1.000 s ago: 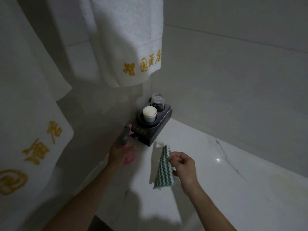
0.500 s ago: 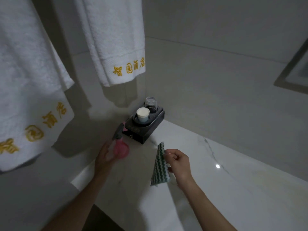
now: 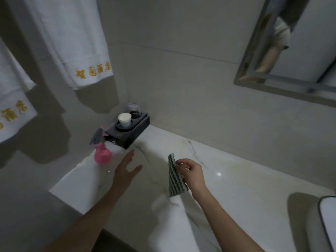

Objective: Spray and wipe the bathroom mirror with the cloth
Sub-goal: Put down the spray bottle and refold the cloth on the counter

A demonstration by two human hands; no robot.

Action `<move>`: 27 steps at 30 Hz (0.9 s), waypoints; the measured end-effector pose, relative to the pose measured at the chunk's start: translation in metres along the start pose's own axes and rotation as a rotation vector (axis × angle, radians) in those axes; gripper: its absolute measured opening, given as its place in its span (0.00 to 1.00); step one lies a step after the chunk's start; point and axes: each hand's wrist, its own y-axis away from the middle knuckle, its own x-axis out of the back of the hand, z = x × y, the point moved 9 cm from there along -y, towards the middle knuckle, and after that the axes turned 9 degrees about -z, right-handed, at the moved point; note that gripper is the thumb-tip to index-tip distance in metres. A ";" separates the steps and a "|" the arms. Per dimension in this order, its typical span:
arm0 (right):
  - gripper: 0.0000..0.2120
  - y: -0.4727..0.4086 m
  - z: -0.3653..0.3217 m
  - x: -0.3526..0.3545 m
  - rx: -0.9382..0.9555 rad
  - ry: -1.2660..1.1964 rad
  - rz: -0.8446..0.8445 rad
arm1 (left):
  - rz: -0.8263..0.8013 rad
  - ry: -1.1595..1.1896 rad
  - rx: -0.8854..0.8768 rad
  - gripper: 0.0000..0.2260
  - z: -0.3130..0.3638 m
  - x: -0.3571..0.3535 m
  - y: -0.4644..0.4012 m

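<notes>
Marble counter (image 3: 236,179) holds the spray bottle (image 3: 102,155), left hand (image 3: 125,169) splayed beside it. I've right hand (image 3: 190,172) pinching the cloth (image 3: 175,177); mirror (image 3: 300,42) unwiped, I judge.

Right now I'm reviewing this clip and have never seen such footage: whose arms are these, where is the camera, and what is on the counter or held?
No machine here: the arms belong to a person wearing one wide-angle camera on the head, looking forward and down. The left hand is open above the marble counter, holding nothing. The right hand pinches a green-and-white striped cloth that hangs down. A pink spray bottle stands on the counter beside a black holder with a white cup and a clear glass. White towels hang at the left; the mirror is at the upper right.
</notes>
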 end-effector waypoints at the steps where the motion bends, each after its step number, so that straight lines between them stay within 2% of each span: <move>1: 0.05 0.004 0.000 0.013 0.001 0.011 0.009 | -0.045 -0.017 -0.031 0.28 0.012 -0.018 0.002; 5: 0.04 0.019 0.007 0.061 -0.023 0.095 0.042 | -0.240 -0.095 -0.147 0.26 0.059 -0.087 0.012; 7: 0.04 0.027 0.015 0.083 -0.056 0.156 0.062 | -0.341 -0.184 -0.264 0.26 0.085 -0.121 0.020; 11: 0.13 0.044 0.027 0.117 -0.089 0.282 0.083 | -0.584 -0.277 -0.446 0.24 0.118 -0.183 0.038; 14: 0.17 0.057 0.033 0.130 -0.093 0.339 0.077 | -0.696 -0.393 -0.502 0.30 0.122 -0.220 0.050; 16: 0.17 0.064 0.035 0.135 -0.092 0.363 0.068 | -0.732 -0.514 -0.491 0.31 0.119 -0.239 0.055; 20: 0.18 0.075 0.039 0.141 -0.087 0.379 0.061 | -0.704 -0.635 -0.514 0.15 0.121 -0.254 0.054; 22: 0.17 0.078 0.042 0.141 -0.097 0.430 0.023 | -0.658 -0.615 -0.579 0.16 0.126 -0.252 0.055; 24: 0.09 0.077 0.053 0.138 -0.138 0.585 -0.050 | -0.660 -0.596 -0.640 0.18 0.128 -0.252 0.056; 27: 0.11 0.078 0.072 0.142 -0.242 0.906 -0.067 | -0.640 -0.648 -0.702 0.22 0.131 -0.252 0.051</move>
